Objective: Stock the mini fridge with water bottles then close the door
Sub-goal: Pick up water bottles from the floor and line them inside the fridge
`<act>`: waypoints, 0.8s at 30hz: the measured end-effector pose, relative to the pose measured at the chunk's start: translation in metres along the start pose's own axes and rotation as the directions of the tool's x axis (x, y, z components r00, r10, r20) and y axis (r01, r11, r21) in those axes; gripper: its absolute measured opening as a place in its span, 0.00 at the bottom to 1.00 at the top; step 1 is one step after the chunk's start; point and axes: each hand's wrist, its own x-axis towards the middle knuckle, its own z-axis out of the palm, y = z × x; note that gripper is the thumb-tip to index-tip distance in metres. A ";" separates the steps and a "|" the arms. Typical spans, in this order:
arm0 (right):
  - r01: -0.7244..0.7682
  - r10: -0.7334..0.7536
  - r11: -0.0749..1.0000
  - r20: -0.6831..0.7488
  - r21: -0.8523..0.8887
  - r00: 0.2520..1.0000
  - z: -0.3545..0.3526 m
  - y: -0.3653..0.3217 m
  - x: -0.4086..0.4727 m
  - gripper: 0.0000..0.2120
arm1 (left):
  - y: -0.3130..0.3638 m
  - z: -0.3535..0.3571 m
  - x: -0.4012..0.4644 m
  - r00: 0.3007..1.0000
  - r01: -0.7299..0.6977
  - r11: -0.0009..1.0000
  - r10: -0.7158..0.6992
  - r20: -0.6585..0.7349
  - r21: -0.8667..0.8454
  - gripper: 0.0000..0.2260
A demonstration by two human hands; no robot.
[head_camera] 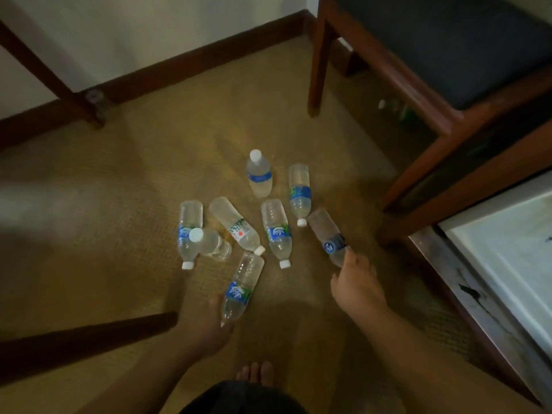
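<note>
Eight water bottles sit in a bunch on the tan carpet (125,180). The left hand (206,321) has its fingers curled around the cap end of a lying bottle with a blue and green label (242,286), so it is gripping that bottle. The right hand (357,282) reaches to a bottle with a dark blue label (328,236) and its fingers close on the cap end of it, with the bottle lying slanted on the carpet. Two bottles stand up: one at the far side with a blue band (258,174), and a small one with a white cap (209,242) that stands right against a lying bottle on the left (189,231). Between the hands lie three more bottles: one with a white label and a red dot (236,225), one with a blue label in the middle (276,231), and one farther back with its white cap pointing at the person (298,192). A wooden chair with a dark seat (403,73) stands at the top right. A white surface in a dark frame (507,252) shows at the right edge; it may be the mini fridge, but I cannot tell. The person's bare toes (255,373) peek out at the bottom. A dark wooden baseboard (191,65) runs along the white wall.
</note>
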 end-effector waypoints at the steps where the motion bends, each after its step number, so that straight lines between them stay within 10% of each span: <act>1: -0.025 0.025 0.999 0.018 -0.020 1.000 0.008 0.000 0.015 0.40 | -0.004 0.012 0.012 1.000 0.022 0.999 -0.022 0.014 -0.035 0.29; 12: -0.088 0.088 0.996 -0.100 0.003 0.991 0.071 0.026 0.092 0.43 | -0.038 0.073 0.051 0.979 -0.009 0.986 -0.026 -0.201 -0.168 0.23; 24: 0.287 -0.184 0.929 -0.379 0.236 0.907 -0.042 0.044 0.040 0.15 | 0.037 -0.051 -0.004 0.863 -0.100 0.957 0.220 -0.455 0.272 0.17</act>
